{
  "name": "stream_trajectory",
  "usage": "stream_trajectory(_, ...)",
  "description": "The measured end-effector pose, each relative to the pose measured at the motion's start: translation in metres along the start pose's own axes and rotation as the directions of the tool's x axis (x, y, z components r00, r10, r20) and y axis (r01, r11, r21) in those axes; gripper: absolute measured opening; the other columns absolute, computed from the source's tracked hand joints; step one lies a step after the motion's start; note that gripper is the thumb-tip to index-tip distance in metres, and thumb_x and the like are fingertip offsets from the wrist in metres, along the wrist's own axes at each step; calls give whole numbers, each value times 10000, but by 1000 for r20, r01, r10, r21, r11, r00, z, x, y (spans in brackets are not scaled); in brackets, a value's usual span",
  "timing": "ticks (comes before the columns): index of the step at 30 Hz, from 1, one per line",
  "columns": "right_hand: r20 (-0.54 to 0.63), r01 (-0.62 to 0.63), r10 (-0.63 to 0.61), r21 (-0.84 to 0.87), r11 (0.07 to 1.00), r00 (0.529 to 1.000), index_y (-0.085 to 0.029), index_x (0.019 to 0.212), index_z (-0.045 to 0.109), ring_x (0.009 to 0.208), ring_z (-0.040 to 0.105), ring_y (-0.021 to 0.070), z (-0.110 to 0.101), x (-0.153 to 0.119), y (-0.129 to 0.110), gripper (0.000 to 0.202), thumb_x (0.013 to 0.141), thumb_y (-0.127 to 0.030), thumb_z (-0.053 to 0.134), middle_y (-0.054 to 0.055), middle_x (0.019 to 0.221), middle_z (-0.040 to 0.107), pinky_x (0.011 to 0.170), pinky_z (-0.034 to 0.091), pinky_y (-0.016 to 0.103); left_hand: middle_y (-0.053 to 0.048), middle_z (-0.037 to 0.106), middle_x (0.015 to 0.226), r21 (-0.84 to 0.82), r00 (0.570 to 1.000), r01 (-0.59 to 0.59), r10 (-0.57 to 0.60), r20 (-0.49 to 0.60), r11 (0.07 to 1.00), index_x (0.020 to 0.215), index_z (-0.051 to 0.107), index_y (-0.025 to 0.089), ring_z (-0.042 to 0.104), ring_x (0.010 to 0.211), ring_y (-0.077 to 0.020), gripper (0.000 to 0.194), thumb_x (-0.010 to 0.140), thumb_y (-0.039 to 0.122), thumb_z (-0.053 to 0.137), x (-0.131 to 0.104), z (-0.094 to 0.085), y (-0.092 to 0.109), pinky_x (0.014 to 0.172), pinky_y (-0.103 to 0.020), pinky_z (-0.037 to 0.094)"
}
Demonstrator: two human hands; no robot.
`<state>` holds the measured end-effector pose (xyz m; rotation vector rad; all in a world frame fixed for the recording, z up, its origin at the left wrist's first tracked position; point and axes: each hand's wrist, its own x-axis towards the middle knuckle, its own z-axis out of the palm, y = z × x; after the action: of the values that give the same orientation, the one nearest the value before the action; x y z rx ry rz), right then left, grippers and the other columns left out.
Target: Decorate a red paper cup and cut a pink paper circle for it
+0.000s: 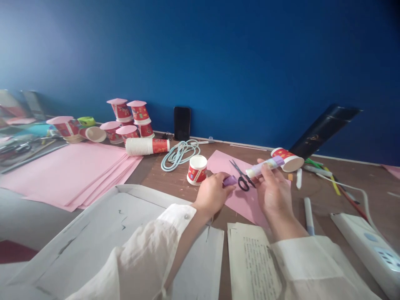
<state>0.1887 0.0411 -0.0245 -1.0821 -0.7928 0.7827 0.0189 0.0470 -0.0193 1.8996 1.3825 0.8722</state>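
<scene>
My left hand (213,192) is closed on a small purple cap (230,181). Held in my right hand (275,193) is a glue stick (261,167) with a white and purple body, its length pointing up to the right. The cap and the stick are apart. Between my hands, black-handled scissors (243,179) lie on a sheet of pink paper (239,205), blades partly spread. Just left of that sheet, a red and white paper cup (197,171) stands upright with its rim up, close to my left hand.
Pink-topped cups (137,112) stand stacked at the back left, near a lying stack of nested cups (146,146) and pink sheets (71,171). A pale blue cable (179,155), a phone (182,123), a tipped cup (287,160), a power strip (368,246) and a booklet (251,262) surround the work area.
</scene>
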Motion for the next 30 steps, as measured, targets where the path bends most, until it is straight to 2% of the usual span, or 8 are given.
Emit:
stream_trajectory(4,-28,13,-13,-21,1000,1000,-205,1096,723,762,634,162,2,0,-2,472,748,-522,758,38,910,690,737,534,333,-66,737,972,8,1000,9,-9,5,1000,1085,699,203,662,864,-215,309,801,324,719,0,0,1,792,-302,492)
stream_trajectory(9,49,88,-76,-344,935,996,-223,1111,728,751,642,190,11,-16,-17,513,737,-573,744,46,886,717,684,529,338,-55,740,967,-41,1000,-12,13,2,999,1071,695,206,665,871,-200,292,804,323,717,0,2,-3,791,-286,491)
stream_trajectory(11,73,117,-95,-416,902,993,-223,1132,723,743,646,195,12,-19,-19,525,745,-579,733,52,888,726,662,526,334,-56,739,968,-35,1000,-22,22,-3,999,1068,693,204,663,868,-202,291,805,326,714,0,2,-4,784,-288,490)
stream_trajectory(19,90,153,-125,-476,866,988,-208,1166,711,786,666,216,8,-17,-13,543,764,-574,713,66,925,746,703,526,355,-53,742,949,-19,1000,-21,21,13,1000,1036,698,204,663,850,-203,263,808,335,704,-1,1,-1,780,-289,488)
stream_trajectory(24,35,125,-125,-514,848,992,-213,1090,739,789,664,220,10,-17,-20,517,753,-603,697,64,909,748,712,513,353,-58,734,952,3,994,6,-6,107,1000,1017,698,193,659,833,-198,255,794,316,695,-2,0,2,747,-278,486)
stream_trajectory(30,-56,86,-134,-522,849,989,-203,1058,751,820,661,242,9,-15,-20,538,756,-640,665,56,864,738,756,495,368,-35,696,837,66,983,-34,21,183,997,886,702,196,618,743,-186,164,744,278,698,-7,0,4,714,-282,466)
